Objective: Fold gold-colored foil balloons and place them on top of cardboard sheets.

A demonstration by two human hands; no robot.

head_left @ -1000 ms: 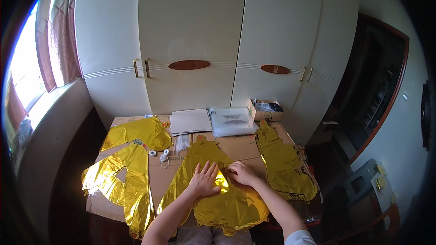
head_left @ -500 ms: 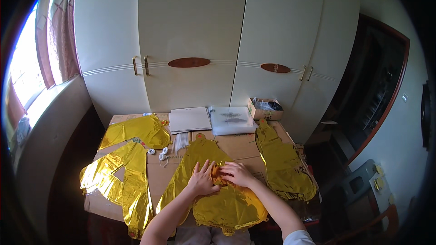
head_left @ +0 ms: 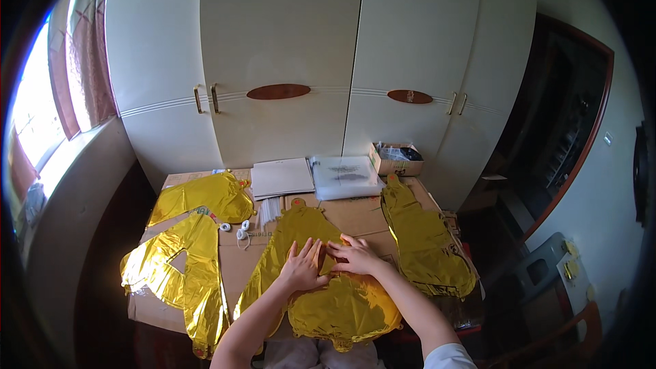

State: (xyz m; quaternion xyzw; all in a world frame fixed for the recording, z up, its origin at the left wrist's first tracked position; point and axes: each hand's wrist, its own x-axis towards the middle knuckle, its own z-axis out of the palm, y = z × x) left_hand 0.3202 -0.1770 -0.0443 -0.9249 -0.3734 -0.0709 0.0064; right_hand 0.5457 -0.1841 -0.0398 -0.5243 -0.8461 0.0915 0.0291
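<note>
Gold foil balloon material [head_left: 342, 311] lies in front of me at the table's near edge, crumpled where my hands press on it. My left hand [head_left: 303, 273] rests on its upper part with fingers stretched out and pointing away. My right hand [head_left: 355, 258] lies just beside it, fingers spread and reaching left toward the left fingertips. Under and beyond the hands a flat gold foil piece [head_left: 295, 225] runs up to a tab. Whether it is one balloon with the nearer part cannot be told. Neither hand visibly holds the foil.
Other flat gold foil balloons lie at left, one with a hole [head_left: 198, 253], one behind it [head_left: 205, 198], and another at right [head_left: 424, 246]. White ribbon rolls [head_left: 242, 234], white sticks [head_left: 270, 210], a white sheet stack [head_left: 281, 178], a clear plastic pack [head_left: 345, 178] and a small box [head_left: 398, 166] sit on the cardboard-covered table [head_left: 236, 249].
My right fingers have shifted slightly up and spread out flatter over the foil. My left hand stays almost in place. The view has moved a little.
</note>
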